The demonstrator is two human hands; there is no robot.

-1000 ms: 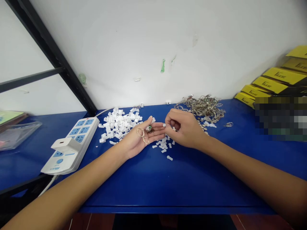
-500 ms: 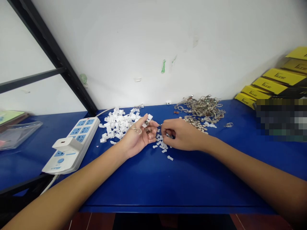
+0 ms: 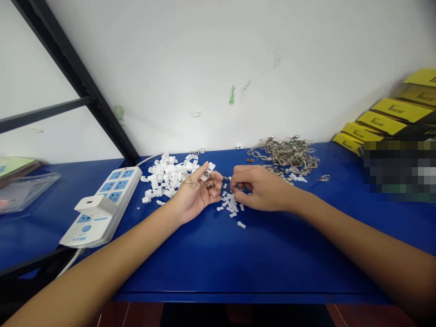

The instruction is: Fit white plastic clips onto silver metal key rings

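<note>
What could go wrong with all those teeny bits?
The small round discs in the cupped left hand might slip out and mix with the white tabs on the table. The tangled wires might drag each other if one is pulled. The left forearm could bump the plugged-in adapter on the power strip.

Power strip (image 3: 120, 185): white, blue socket faces. Adapter (image 3: 95, 206): white, seated on the power strip's near half. Rack (image 3: 81, 86): black, post foot just beyond the strip's far end. Clear bag (image 3: 32, 188): left of the strip. Yellow boxes (image 3: 403, 109): stacked, well right of the strip. Wall (image 3: 204, 54): white, behind the strip.
</note>
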